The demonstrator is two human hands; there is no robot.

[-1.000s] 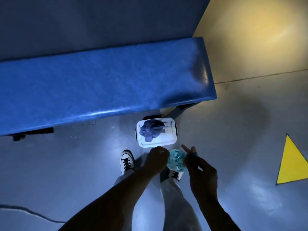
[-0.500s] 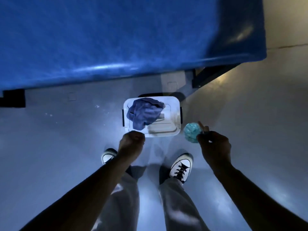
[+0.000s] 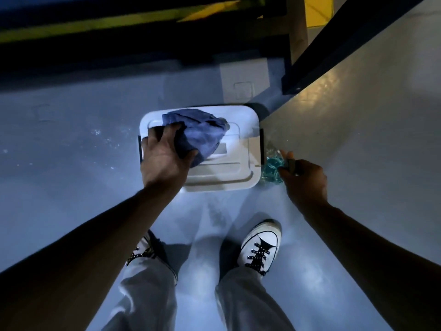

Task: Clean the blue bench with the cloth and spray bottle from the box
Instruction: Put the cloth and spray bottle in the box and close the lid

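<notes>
A white lidded box (image 3: 229, 173) sits on the grey floor in front of my feet. A crumpled blue cloth (image 3: 202, 134) lies on its lid. My left hand (image 3: 164, 156) is laid over the cloth's left part, fingers and thumb closing round it. My right hand (image 3: 303, 180) holds a clear teal spray bottle (image 3: 272, 168) just off the box's right side, low near the floor. The blue bench top is out of view; only its dark underside (image 3: 119, 44) and a dark leg (image 3: 334, 48) show at the top.
My two white sneakers (image 3: 260, 244) and pale trouser legs stand just behind the box. A yellow strip (image 3: 95, 27) runs under the bench. Bare grey floor (image 3: 59, 151) stretches to the left and right.
I have bent much lower, so the box looks far larger. My left hand moved from the box's front edge onto the cloth. My right hand lowered the bottle beside the box.
</notes>
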